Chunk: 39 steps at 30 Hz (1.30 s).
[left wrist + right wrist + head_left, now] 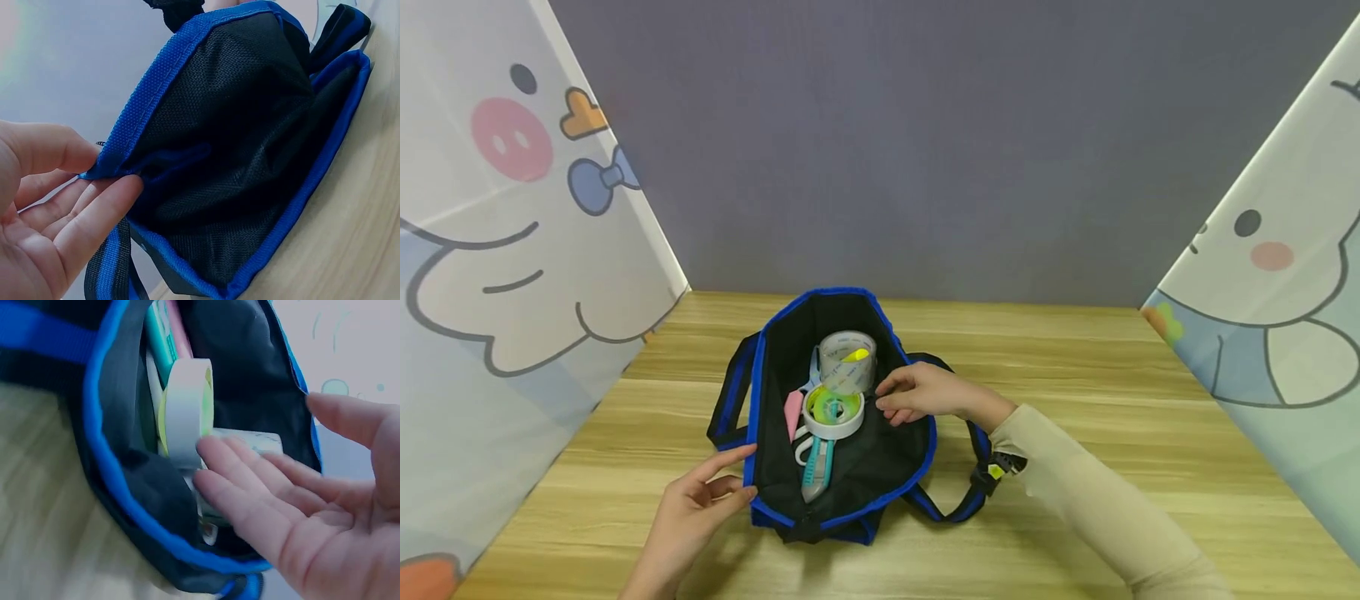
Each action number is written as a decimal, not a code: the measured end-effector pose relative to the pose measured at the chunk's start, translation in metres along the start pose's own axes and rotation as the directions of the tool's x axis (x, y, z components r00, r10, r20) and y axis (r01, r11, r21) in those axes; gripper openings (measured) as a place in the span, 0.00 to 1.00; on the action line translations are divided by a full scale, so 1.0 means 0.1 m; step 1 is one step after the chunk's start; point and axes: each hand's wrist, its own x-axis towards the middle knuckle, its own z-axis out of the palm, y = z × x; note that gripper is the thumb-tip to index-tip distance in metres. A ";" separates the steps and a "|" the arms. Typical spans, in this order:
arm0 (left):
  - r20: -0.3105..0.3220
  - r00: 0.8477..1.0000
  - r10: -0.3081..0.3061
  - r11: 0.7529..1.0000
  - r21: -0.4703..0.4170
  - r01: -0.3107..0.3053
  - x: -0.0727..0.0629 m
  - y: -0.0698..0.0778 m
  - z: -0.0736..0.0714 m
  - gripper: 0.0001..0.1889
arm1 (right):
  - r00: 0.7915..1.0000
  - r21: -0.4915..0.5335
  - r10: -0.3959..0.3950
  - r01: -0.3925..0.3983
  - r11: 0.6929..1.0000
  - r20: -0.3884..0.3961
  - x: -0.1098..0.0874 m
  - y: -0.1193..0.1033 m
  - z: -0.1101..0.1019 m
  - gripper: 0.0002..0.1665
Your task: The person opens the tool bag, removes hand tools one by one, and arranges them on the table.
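A black tool bag with blue trim stands wide-mouthed on the table. My left hand pinches its left rim between thumb and fingers; the left wrist view shows the blue edging held there. Over the bag's right side, my right hand reaches in with fingers extended and thumb apart, nothing gripped. Near its fingertips are a clear tape roll with a yellow piece inside and a white tape roll with yellow-green inside. A teal utility knife, a pink item and a white loop handle lie beside them.
Black and blue straps stick out on both sides of the bag, the right one with a buckle. Behind the wooden table rises a grey wall. Cartoon-printed panels flank it left and right.
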 end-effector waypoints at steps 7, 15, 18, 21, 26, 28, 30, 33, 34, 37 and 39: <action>-0.012 1.000 -0.016 1.000 0.020 0.016 -0.01 0.00 0.02 0.24 | 0.988 0.317 0.154 -0.151 0.936 0.017 0.15 0.01 0.03 0.40; 0.011 1.000 -0.025 1.000 0.017 0.025 0.01 0.00 0.01 0.23 | 0.970 0.569 0.244 -0.209 0.796 0.014 0.26 0.00 0.05 0.42; 0.003 0.999 -0.043 0.999 0.028 0.043 0.01 0.00 0.01 0.23 | 0.962 0.657 0.274 -0.209 0.724 0.004 0.31 -0.01 0.08 0.44; -0.011 0.997 -0.075 0.996 0.045 0.075 0.00 -0.01 0.01 0.24 | 0.956 0.724 0.294 -0.198 0.661 -0.007 0.38 0.00 0.12 0.48; 0.010 0.997 -0.081 0.996 0.038 0.081 -0.02 -0.03 0.01 0.24 | 0.945 0.764 0.326 -0.189 0.617 -0.029 0.48 0.05 0.20 0.50; 0.027 0.997 -0.072 0.997 0.022 0.071 -0.02 -0.04 0.01 0.24 | 0.942 0.764 0.332 -0.187 0.618 -0.038 0.52 0.06 0.23 0.49; 0.033 0.997 -0.066 0.998 0.010 0.066 -0.02 -0.05 0.01 0.24 | 0.941 0.763 0.334 -0.183 0.620 -0.046 0.56 0.07 0.25 0.48; 0.030 0.998 -0.059 0.998 -0.006 0.059 -0.03 -0.05 0.00 0.24 | 0.940 0.758 0.336 -0.173 0.629 -0.064 0.62 0.08 0.28 0.47; 0.028 0.998 -0.054 0.998 -0.009 0.054 -0.03 -0.05 0.00 0.24 | 0.938 0.756 0.340 -0.172 0.631 -0.070 0.63 0.09 0.28 0.46; 0.020 0.999 -0.038 0.999 -0.006 0.038 -0.03 -0.05 0.00 0.25 | 0.934 0.750 0.344 -0.159 0.642 -0.097 0.66 0.10 0.29 0.43; 0.003 0.999 -0.032 0.999 0.008 0.032 -0.03 -0.06 0.01 0.25 | 0.934 0.750 0.341 -0.150 0.645 -0.107 0.66 0.11 0.31 0.41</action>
